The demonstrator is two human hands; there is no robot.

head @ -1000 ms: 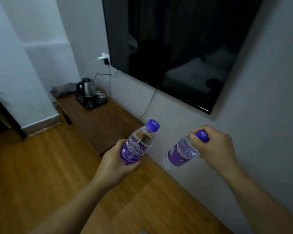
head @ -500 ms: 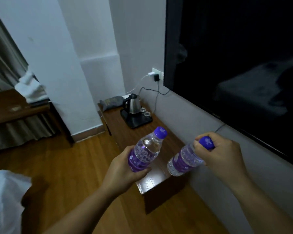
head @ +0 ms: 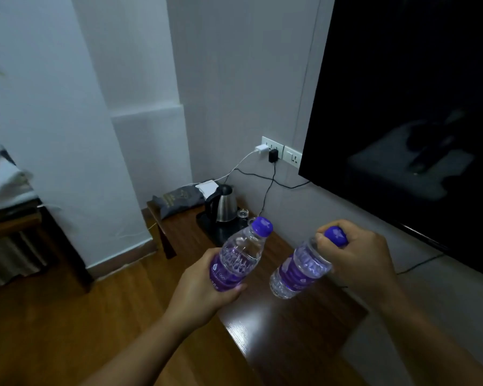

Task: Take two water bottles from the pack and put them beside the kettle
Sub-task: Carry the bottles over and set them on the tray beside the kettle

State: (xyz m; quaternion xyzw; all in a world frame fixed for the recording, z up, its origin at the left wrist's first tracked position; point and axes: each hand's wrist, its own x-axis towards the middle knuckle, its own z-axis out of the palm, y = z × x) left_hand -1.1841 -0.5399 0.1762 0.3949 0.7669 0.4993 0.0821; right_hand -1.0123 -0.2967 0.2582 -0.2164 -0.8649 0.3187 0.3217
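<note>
My left hand (head: pixel 202 291) grips a clear water bottle (head: pixel 239 254) with a purple label and cap by its lower body, cap tilted up to the right. My right hand (head: pixel 357 257) holds a second, matching bottle (head: pixel 297 270) by its neck and cap, its base hanging down to the left. Both bottles hover above the near end of a long dark wooden bench (head: pixel 276 316). The steel kettle (head: pixel 225 206) with a black handle stands on a black tray (head: pixel 215 228) at the bench's far end, beyond the bottles. The pack is not in view.
A dark grey pouch (head: pixel 176 200) and a white adapter (head: pixel 207 187) lie left of the kettle. Small glasses (head: pixel 243 213) sit on the tray. Cables run up to wall sockets (head: pixel 280 153). A large black TV (head: pixel 402 107) hangs on the wall at right. Wooden floor lies left.
The view has moved closer to the kettle end of the bench. Both hands keep the same grips on their bottles, which now hang over the bench top.
</note>
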